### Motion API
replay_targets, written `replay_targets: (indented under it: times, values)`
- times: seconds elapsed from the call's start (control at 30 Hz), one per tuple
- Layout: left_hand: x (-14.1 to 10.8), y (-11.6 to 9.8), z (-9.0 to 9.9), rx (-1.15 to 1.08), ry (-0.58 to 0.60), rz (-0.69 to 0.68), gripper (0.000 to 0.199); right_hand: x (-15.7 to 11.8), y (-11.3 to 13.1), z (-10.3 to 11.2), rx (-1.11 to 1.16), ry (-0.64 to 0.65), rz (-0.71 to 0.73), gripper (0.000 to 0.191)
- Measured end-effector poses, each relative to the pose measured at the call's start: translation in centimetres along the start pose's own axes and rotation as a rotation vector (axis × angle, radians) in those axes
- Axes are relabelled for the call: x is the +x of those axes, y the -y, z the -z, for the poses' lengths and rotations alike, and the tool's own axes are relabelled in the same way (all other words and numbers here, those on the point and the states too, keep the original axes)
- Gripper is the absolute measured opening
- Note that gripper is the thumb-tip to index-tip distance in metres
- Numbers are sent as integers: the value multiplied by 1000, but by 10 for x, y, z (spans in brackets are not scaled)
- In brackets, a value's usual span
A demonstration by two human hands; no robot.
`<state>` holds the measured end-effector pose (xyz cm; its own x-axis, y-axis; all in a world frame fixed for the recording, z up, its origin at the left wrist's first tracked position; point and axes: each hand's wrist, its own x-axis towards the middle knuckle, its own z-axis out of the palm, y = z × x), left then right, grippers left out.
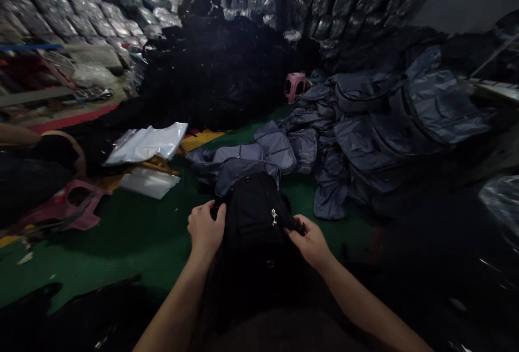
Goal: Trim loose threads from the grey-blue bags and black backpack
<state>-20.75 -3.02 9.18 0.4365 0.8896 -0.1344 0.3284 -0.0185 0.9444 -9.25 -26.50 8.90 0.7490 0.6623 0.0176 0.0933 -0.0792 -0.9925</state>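
Black backpack (253,238) in front of wearer, long axis pointing forward, away from wearer; no legible marking. Left hand (206,230) curled, gripping top edge; right hand (310,243) pinching black strap (292,222) beside metal zipper pull (274,217).

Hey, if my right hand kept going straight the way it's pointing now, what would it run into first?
Your right hand looks set to meet the metal zipper pull on the black bag first, though the dark fabric makes the depth hard to judge.

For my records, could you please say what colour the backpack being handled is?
The backpack is black, best seen in the head view.
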Motion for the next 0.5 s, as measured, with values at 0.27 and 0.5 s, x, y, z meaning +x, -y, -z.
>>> replay_targets:
  times: [0.27,0.5]
  values:
    - [-45,18,-6,301,321,-158,35,-4,-7,7,104,-41,-33,17]
    - [-46,22,-19,-395,634,232,29,-7,-13,10,421,-244,-186,20]
